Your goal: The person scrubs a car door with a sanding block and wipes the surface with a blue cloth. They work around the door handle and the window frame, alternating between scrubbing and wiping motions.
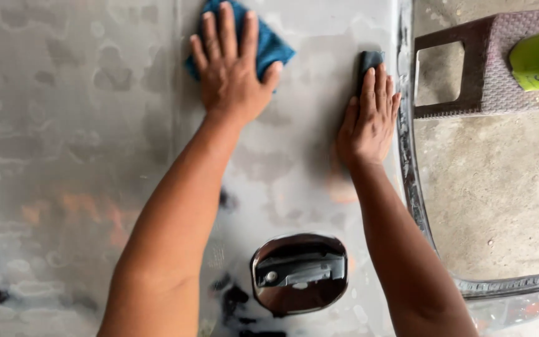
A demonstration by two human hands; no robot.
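A blue cloth [263,43] lay flat on the sanded grey car panel [82,156], pressed under the left hand [231,68], fingers spread open. The right hand [369,118], fingers straight, pressed a dark sanding block [368,61] near the panel's right edge. Below, between the forearms, sat a chrome door-handle recess [299,273]. A brown plastic stool [494,62] stood on the concrete floor [494,187].
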